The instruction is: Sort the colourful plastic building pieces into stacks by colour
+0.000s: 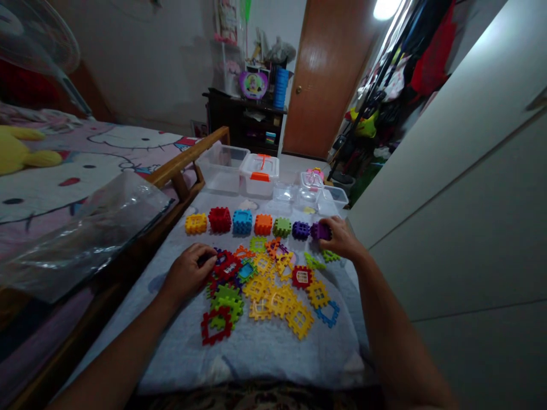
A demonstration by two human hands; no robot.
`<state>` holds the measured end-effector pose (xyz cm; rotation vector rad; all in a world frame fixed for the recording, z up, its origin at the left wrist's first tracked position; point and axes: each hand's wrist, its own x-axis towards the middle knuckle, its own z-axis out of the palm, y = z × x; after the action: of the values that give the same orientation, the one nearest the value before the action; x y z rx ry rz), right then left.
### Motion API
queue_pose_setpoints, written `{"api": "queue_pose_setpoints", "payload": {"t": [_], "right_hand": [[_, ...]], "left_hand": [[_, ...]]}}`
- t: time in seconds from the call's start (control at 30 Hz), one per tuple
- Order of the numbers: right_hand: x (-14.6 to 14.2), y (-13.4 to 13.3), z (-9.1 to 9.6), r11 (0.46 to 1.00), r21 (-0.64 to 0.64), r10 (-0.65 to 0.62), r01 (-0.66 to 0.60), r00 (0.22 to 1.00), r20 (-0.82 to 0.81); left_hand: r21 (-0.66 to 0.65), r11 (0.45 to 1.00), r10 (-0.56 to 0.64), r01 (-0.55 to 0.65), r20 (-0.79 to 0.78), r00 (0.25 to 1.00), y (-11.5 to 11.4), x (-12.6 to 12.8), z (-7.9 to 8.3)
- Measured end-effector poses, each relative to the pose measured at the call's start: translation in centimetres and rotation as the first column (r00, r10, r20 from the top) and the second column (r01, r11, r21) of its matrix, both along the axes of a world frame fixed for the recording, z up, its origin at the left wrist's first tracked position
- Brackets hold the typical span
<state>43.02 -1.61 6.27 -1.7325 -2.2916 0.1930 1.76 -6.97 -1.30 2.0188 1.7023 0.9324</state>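
Observation:
My right hand grips a purple block cube at the right end of a row of cubes. Left of it stand a dark violet cube, a green cube, an orange cube, a blue cube, a red cube and a yellow cube. My left hand rests at the left edge of a loose pile, its fingers loosely curled with a gap from the thumb, beside a red panel. Yellow window panels fill the pile's middle.
Clear plastic boxes and a lidded box with orange latches stand behind the row on the cloth-covered table. A wooden bed rail borders the left; a pale cabinet stands close on the right.

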Motion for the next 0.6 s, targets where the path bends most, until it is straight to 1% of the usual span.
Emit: {"api": "queue_pose_setpoints", "payload": {"t": [0.03,0.1,0.27,0.37,0.47,0.6], "right_hand": [[0.7,0.7,0.2,1.000,-0.003,-0.029,0.029,1.000,0.009],[1.7,2.1,0.5,0.998,-0.039,-0.041,0.042,0.999,0.033],[2.5,4.4,0.2,0.992,-0.128,0.013,0.001,0.994,0.106],[2.6,5.0,-0.4,0.987,-0.159,0.025,-0.003,0.990,0.139],[2.7,5.4,-0.9,0.979,-0.201,0.015,0.022,0.983,0.182],[2.7,5.7,-1.1,0.977,-0.211,0.024,0.024,0.975,0.223]], "left_hand": [[0.000,1.000,-0.001,0.001,-0.002,1.000,0.0,0.0,0.0],[0.000,1.000,-0.006,0.006,-0.006,1.000,0.0,-0.1,-0.1],[-0.012,1.000,-0.012,0.012,-0.019,1.000,0.0,-0.2,0.0],[-0.018,1.000,-0.010,0.010,-0.019,1.000,0.0,-0.2,0.0],[-0.021,1.000,-0.013,0.013,-0.019,1.000,0.0,-0.2,0.1],[-0.027,0.999,-0.022,0.022,-0.014,1.000,-0.1,-0.2,0.0]]}}
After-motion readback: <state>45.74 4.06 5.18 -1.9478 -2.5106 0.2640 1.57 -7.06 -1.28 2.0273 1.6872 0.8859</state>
